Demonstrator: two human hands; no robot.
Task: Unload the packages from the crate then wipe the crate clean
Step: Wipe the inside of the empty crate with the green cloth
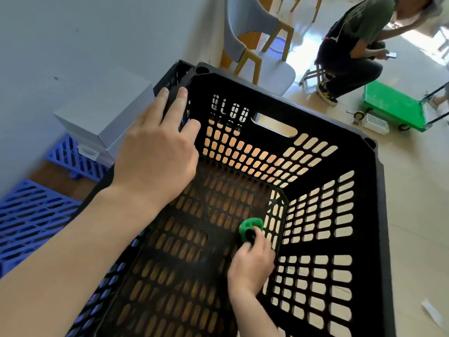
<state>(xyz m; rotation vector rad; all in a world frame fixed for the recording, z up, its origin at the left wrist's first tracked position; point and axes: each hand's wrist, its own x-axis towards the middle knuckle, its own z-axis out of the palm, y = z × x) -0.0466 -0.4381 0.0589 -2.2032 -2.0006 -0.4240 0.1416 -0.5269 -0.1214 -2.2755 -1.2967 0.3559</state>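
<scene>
A black slotted plastic crate (379, 215) fills the middle of the view, with no packages inside it. My left hand (160, 152) rests on the crate's far-left rim, fingers straight over the corner. Down on the crate floor near the far-right corner, my right hand (252, 261) grips a small green and black cleaning tool (250, 228), which touches the floor. White packages (107, 117) are stacked outside the crate at the left, by the wall.
Blue slotted pallets (31, 215) lie on the floor to the left under the white packages. A grey chair with wooden legs (255, 42) stands behind the crate. A seated person (357, 49) and a green trolley (393, 105) are at the far right.
</scene>
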